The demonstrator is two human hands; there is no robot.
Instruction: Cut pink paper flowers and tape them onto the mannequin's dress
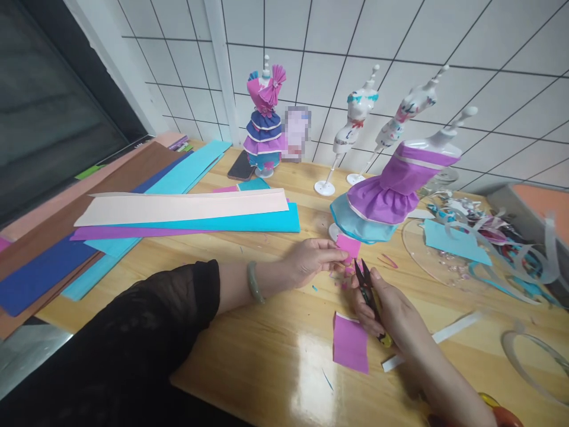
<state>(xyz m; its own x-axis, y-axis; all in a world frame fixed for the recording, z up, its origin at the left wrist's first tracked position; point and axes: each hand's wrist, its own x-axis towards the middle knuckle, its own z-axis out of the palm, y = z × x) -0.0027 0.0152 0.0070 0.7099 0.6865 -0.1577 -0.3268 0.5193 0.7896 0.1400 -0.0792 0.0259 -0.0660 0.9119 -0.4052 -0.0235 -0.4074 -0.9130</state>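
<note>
My left hand (311, 260) pinches a small pink paper piece (349, 245) just above the wooden table (275, 332). My right hand (391, 311) is closed round small black thread snips (367, 290), whose blades point up at the lower edge of that piece. Tiny pink offcuts lie on the table under the blades. A larger pink-purple paper rectangle (351, 343) lies flat by my right wrist. Just behind the hands stands a small mannequin (395, 190) dressed in a purple and turquoise paper dress.
Long crepe paper sheets (186, 214) in cream, turquoise, purple, blue and brown cover the left of the table. A dressed mannequin (264, 121), a phone (242, 165) and two bare mannequins (355, 127) stand by the tiled wall. A clear plate (453, 255) with scraps sits right.
</note>
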